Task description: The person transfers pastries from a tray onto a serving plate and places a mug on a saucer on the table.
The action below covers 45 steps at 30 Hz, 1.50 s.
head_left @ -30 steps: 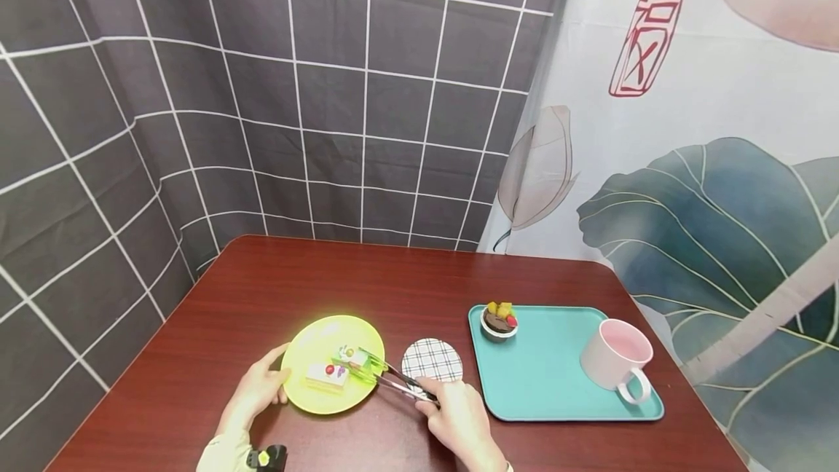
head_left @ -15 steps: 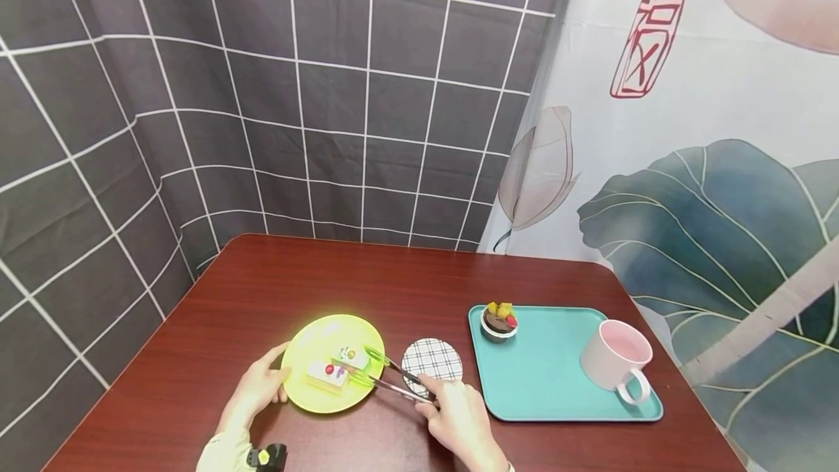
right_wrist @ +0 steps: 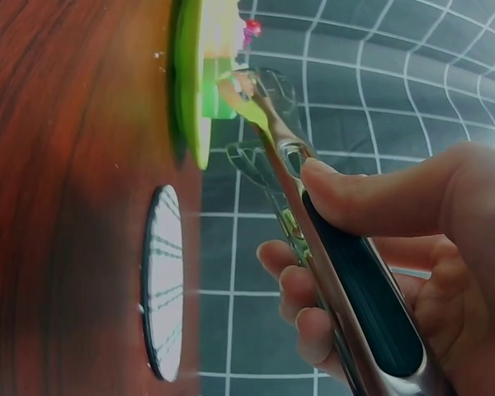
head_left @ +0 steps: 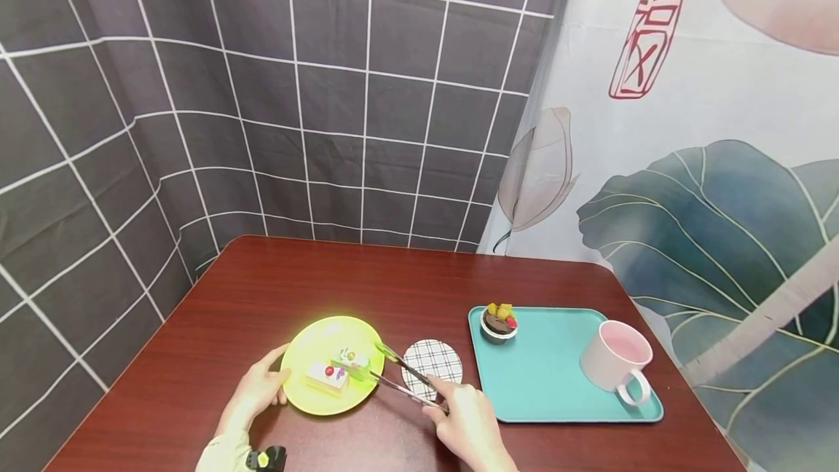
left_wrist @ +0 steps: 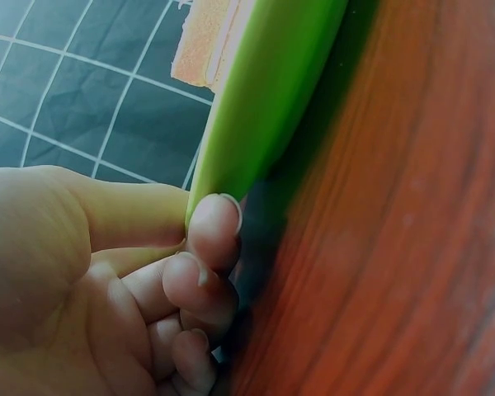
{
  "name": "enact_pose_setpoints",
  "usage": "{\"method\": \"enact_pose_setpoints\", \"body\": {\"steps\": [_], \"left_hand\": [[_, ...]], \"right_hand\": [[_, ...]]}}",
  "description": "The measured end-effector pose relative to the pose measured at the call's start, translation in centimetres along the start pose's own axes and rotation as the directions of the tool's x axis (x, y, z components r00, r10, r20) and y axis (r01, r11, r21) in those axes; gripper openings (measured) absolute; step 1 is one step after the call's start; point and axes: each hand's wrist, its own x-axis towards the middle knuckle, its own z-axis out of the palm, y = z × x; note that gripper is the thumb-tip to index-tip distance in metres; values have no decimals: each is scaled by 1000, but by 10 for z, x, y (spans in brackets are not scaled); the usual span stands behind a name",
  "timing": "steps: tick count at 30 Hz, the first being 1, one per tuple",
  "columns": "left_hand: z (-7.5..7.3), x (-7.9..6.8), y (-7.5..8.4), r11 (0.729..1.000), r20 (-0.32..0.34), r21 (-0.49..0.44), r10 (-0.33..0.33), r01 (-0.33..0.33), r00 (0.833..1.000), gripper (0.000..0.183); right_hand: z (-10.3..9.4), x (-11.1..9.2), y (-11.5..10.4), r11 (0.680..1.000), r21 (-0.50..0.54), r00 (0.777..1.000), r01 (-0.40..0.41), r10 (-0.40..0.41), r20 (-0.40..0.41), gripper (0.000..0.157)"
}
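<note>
My left hand (head_left: 258,387) grips the left rim of a yellow-green plate (head_left: 337,326); in the left wrist view its thumb and fingers (left_wrist: 214,227) pinch the edge. Two small cake slices lie on the plate. One slice (head_left: 326,379) has a red berry on top, and beside it is a green-sided slice (head_left: 352,360) with a white top. My right hand (head_left: 468,417) holds metal tongs (right_wrist: 355,285) with dark grips and clear greenish tips. The tips are spread apart, one by the green-sided slice and the other at the plate's right rim.
A round checked coaster (head_left: 432,357) lies right of the plate, partly under the tongs. Farther right, a turquoise tray (head_left: 537,363) carries a chocolate cupcake (head_left: 499,323) topped with fruit and a pink mug (head_left: 612,355). Everything stands on a reddish-brown table (head_left: 314,275).
The tongs' tips have spread wider, the far one moving right to the plate's rim. My right hand has shifted slightly right. The left hand and plate stay in place.
</note>
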Motion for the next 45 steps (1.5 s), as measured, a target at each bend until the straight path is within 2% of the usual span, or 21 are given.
{"method": "enact_pose_setpoints", "body": {"steps": [14,18,21,26,31,36,40,45], "left_hand": [[0,0,-2,1000,5,22,-6,6,1000,52],[-1,0,0,999,3,33,5,-5,1000,52],[-1,0,2,999,-2,31,9,-9,1000,52],[0,0,2,1000,5,3,13,-13,1000,53],[1,0,1,1000,3,16,7,-7,1000,53],[1,-1,0,1000,-1,31,2,-2,1000,53],[1,0,-1,1000,0,29,-3,3,1000,52],[2,1,-2,1000,2,8,2,-2,1000,53]], "right_hand": [[-22,-11,9,995,28,993,-96,98,-67,39],[-21,-13,15,994,31,986,-106,109,-126,52],[-20,-14,21,992,50,979,-117,124,-162,57],[-23,-17,29,986,57,969,-155,163,-185,46],[-25,-21,37,979,45,957,-199,204,-206,35],[-29,-24,47,965,54,939,-257,262,-221,33],[-37,-27,55,946,84,910,-314,325,-257,30],[-44,-31,65,934,86,881,-346,355,-312,23]]}}
